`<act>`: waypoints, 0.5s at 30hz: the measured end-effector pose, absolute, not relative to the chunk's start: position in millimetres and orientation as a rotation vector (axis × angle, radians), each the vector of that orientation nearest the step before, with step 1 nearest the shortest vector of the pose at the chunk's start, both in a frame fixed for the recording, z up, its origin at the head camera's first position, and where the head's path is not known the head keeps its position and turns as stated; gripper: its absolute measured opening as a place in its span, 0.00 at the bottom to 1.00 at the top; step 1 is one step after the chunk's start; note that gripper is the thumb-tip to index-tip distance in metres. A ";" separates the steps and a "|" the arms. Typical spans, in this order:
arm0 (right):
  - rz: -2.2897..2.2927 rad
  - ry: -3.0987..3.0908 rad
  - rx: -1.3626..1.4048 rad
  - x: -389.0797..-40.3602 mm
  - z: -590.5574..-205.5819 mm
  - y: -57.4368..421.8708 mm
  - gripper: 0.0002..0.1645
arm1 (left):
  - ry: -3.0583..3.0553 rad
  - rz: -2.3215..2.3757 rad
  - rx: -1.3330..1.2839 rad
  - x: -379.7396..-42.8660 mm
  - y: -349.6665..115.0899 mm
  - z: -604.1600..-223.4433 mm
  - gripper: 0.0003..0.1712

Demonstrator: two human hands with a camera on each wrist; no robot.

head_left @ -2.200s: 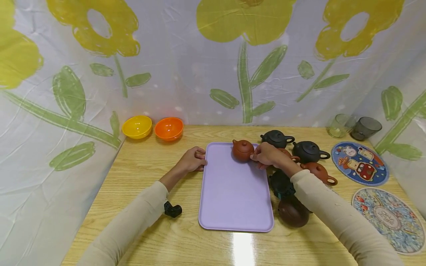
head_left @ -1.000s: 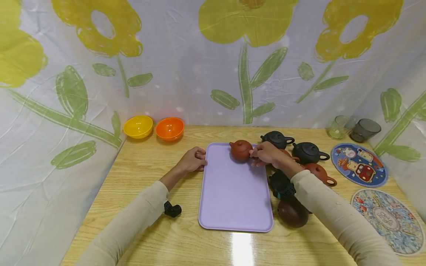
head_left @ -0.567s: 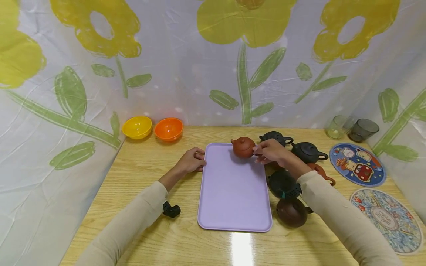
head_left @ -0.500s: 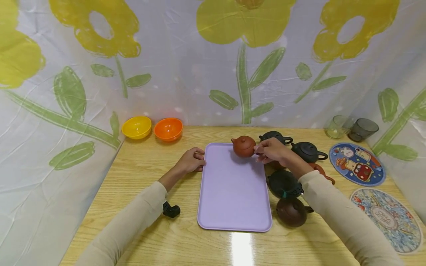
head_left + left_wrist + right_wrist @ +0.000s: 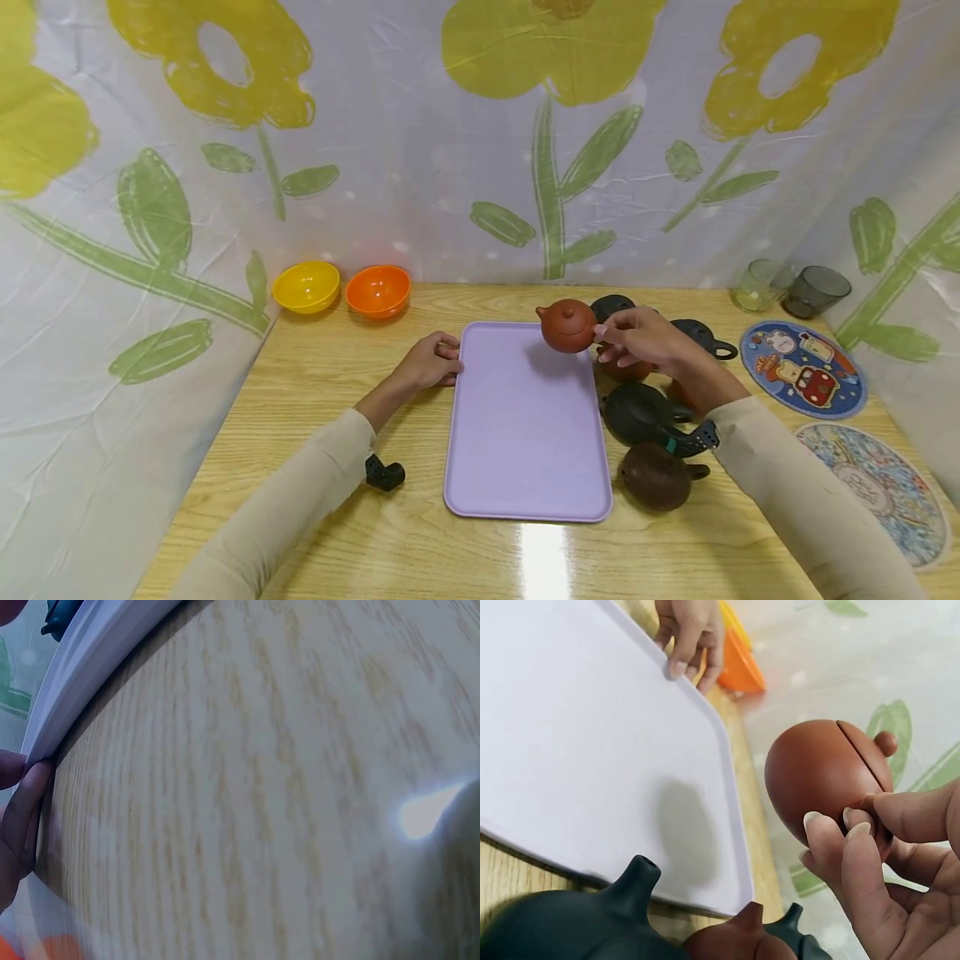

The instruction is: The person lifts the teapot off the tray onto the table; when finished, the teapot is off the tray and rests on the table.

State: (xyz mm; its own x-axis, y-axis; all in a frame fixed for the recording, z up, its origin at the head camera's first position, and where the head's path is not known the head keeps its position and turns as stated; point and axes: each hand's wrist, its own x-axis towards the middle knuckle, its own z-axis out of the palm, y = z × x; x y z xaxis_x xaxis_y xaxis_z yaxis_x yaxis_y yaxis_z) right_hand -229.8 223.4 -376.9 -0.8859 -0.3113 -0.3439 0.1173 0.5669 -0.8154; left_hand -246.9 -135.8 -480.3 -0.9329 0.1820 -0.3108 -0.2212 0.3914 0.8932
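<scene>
My right hand (image 5: 637,337) pinches the handle of a reddish-brown clay teapot (image 5: 567,326), its spout towards the left. In the right wrist view the teapot (image 5: 825,765) hangs above the tray, casting a shadow on it. The lilac tray (image 5: 528,433) lies flat on the wooden table. My left hand (image 5: 431,362) grips the tray's left rim near the far corner; thumb and fingers (image 5: 30,787) meet at that rim in the left wrist view.
Right of the tray stand black teapots (image 5: 633,414), reddish ones (image 5: 624,367) and a dark brown one (image 5: 656,477). A yellow bowl (image 5: 307,289) and an orange bowl (image 5: 378,292) stand back left. Two glasses (image 5: 817,292) and two round mats (image 5: 802,369) lie farther right.
The right hand has lifted the reddish-brown teapot from the tray's far end and moved it up and rightward. The left hand stays at the tray's rim.
</scene>
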 end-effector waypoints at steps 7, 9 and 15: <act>-1.262 2.346 -0.183 -212.6 -370.1 235.4 0.22 | 2.280 1.567 -0.025 -247.9 -135.5 -482.4 0.26; -1.272 2.341 -0.194 -206.7 -369.3 238.9 0.22 | 2.278 1.567 -0.023 -248.0 -135.9 -482.9 0.26; -1.278 2.340 -0.238 -191.8 -368.7 249.7 0.22 | 2.275 1.562 -0.035 -246.6 -136.9 -481.3 0.26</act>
State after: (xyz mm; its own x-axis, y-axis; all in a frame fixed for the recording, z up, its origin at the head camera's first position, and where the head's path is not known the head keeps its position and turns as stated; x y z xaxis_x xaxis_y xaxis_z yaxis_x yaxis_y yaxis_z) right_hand -191.8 249.7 -368.7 -0.8791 -0.3609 -0.3113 0.0667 0.5535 -0.8301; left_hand -246.6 -136.9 -481.3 -0.9277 0.1908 -0.3210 -0.2310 0.3822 0.8947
